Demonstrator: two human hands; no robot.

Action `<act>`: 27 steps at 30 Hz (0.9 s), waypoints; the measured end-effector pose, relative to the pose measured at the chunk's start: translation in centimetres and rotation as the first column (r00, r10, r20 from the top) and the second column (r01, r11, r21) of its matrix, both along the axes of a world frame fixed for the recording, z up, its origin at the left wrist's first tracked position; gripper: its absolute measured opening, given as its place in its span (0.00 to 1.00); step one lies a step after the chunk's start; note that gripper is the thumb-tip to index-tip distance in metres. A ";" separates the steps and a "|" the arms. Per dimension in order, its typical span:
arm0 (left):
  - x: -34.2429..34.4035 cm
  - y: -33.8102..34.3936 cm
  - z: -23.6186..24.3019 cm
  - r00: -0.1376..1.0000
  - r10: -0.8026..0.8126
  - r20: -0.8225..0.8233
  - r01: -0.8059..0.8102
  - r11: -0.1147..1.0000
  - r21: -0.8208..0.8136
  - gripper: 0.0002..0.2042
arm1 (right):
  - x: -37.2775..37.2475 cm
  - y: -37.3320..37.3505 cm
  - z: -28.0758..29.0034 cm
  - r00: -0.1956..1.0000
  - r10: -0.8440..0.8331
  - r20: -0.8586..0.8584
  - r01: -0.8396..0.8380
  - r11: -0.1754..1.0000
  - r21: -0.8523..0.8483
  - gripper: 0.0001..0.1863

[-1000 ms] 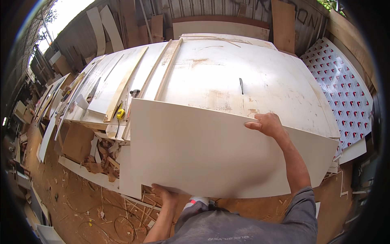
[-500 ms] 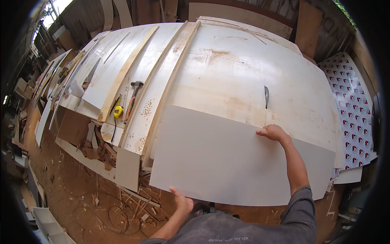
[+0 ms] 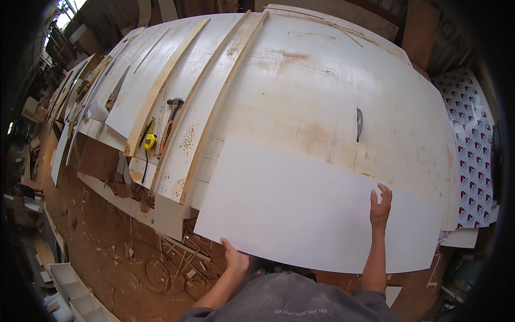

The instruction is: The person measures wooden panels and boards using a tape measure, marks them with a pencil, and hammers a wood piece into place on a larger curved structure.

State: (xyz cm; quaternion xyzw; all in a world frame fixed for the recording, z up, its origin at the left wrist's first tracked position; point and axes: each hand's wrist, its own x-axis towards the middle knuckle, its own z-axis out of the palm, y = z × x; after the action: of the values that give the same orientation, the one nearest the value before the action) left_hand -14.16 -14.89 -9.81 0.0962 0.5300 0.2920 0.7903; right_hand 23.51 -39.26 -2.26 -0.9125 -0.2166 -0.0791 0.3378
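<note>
A large plain white board [image 3: 300, 214] lies on the near part of the big worktable [image 3: 300, 102], its front edge close to my body. At its near left edge my left hand [image 3: 235, 258] grips it, thumb on top and the other fingers hidden below. Above the board's right half is my right hand [image 3: 380, 208], open, fingers apart and pointing away from me. Whether it touches the surface I cannot tell. Beyond the board a toothed circular saw blade [image 3: 359, 125] sticks up from a slot in the tabletop.
Long wooden strips [image 3: 225, 91] cross the table on the left. Between them lie a hammer [image 3: 169, 126] and a yellow tape measure [image 3: 151, 141]. A patterned sheet [image 3: 469, 150] leans at the right. Wood scraps [image 3: 185, 257] litter the brown floor at the lower left.
My right hand has let go of the board's far edge, drawn back toward me and opened. My left hand keeps its hold on the near edge. The view has shifted slightly.
</note>
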 end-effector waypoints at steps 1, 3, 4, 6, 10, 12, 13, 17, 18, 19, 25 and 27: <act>0.5 0.1 0.3 1.000 -0.013 -0.002 0.013 1.000 0.009 0.35 | -1.3 -4.4 -0.3 0.991 -0.137 -0.009 0.137 0.990 0.014 0.17; 0.5 -0.1 -0.9 1.000 -0.003 -0.028 0.004 1.000 0.012 0.35 | -3.9 -15.1 -2.4 0.902 -0.432 -0.009 0.432 0.902 0.009 0.18; 0.6 -0.2 -1.1 0.999 -0.007 -0.038 0.008 1.000 0.009 0.34 | -5.6 -21.6 -4.4 0.821 -0.563 0.100 0.569 0.821 -0.053 0.20; 0.3 -0.3 -1.2 0.999 -0.014 -0.038 0.016 0.999 0.047 0.33 | -9.5 -32.2 -8.0 0.622 -0.763 0.177 0.783 0.610 -0.122 0.25; 1.7 -0.6 -1.4 0.990 -0.127 -0.055 0.133 0.983 0.127 0.30 | -15.5 -42.4 -13.7 0.146 -0.775 -0.614 0.987 0.075 0.140 0.30; 1.1 -0.4 -2.2 0.990 -0.083 -0.113 0.102 0.979 0.177 0.30 | -15.1 -35.6 -12.5 0.363 -0.294 -0.884 0.929 0.038 0.369 0.32; 0.8 -0.3 -2.5 0.988 -0.059 -0.139 0.086 0.977 0.196 0.29 | -14.0 -34.7 -14.5 0.420 -0.221 -0.880 0.900 -0.026 0.436 0.35; 0.1 0.7 -3.8 0.991 -0.098 -0.088 0.114 0.972 0.205 0.29 | -11.2 -32.7 -14.2 0.530 -0.110 -0.841 0.839 -0.079 0.539 0.40; 0.5 1.0 -4.1 0.991 -0.113 -0.078 0.127 0.971 0.203 0.29 | -11.1 -32.6 -14.2 0.600 -0.010 -0.800 0.785 -0.182 0.592 0.39; 1.4 1.3 -3.7 0.987 -0.113 -0.117 0.136 0.967 0.214 0.29 | -10.5 -31.4 -13.5 0.581 -0.043 -0.813 0.788 -0.221 0.575 0.38; 1.7 4.2 -4.7 0.953 -0.197 -0.232 0.258 0.927 0.273 0.34 | -9.6 -28.3 -12.2 0.520 0.092 -0.849 0.848 -0.179 0.500 0.34; 1.4 4.8 -4.2 0.913 -0.285 -0.293 0.355 0.908 0.224 0.35 | -8.6 -26.7 -11.9 0.491 0.038 -0.870 0.865 -0.144 0.481 0.34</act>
State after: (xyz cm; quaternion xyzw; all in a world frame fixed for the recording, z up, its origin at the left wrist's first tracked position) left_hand -12.76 -10.06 -14.03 0.3267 0.5583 0.2127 0.7323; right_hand 14.94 -65.97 -14.13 -0.3934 0.3853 0.0002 0.8347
